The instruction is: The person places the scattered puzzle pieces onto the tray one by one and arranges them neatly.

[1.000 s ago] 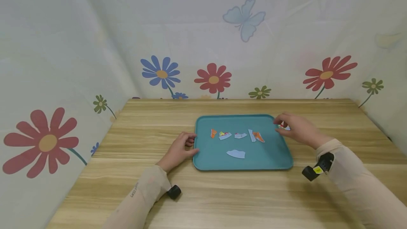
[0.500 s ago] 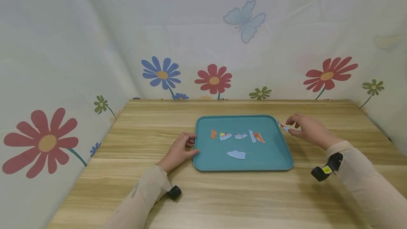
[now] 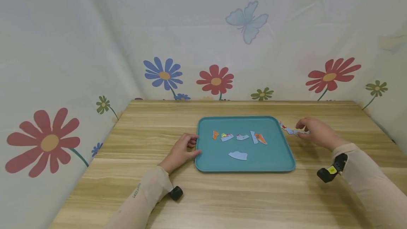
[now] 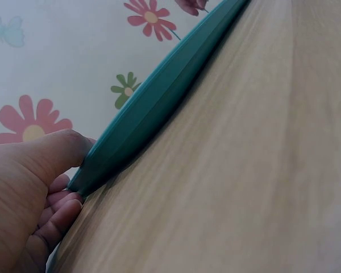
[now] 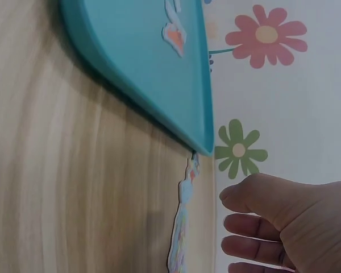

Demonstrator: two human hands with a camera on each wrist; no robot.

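Note:
My left hand [image 3: 180,152] rests at the left edge of a teal tray [image 3: 219,162]. In the left wrist view its thumb lies over the rim and its fingers curl against the outer side. Just right of the tray, my right hand [image 3: 319,132] is over a row of irregular cut picture pieces [image 3: 290,130] on the table. Its fingers are loosely bent with nothing between them; in the right wrist view they are apart from the pieces. On the tray lie an orange piece [image 3: 215,135], a plain pale-blue piece [image 3: 238,155] and several other cut pieces [image 3: 242,137].
The wooden table [image 3: 254,200] runs back to a white cloth backdrop [image 3: 190,27] printed with flowers and a butterfly. A black wrist camera [image 3: 327,174] is strapped to the right forearm, another [image 3: 176,193] to the left.
My right hand has moved right, away from the tray's right edge, uncovering more of the pieces there. The left hand stays at the tray; the pieces on it look unchanged.

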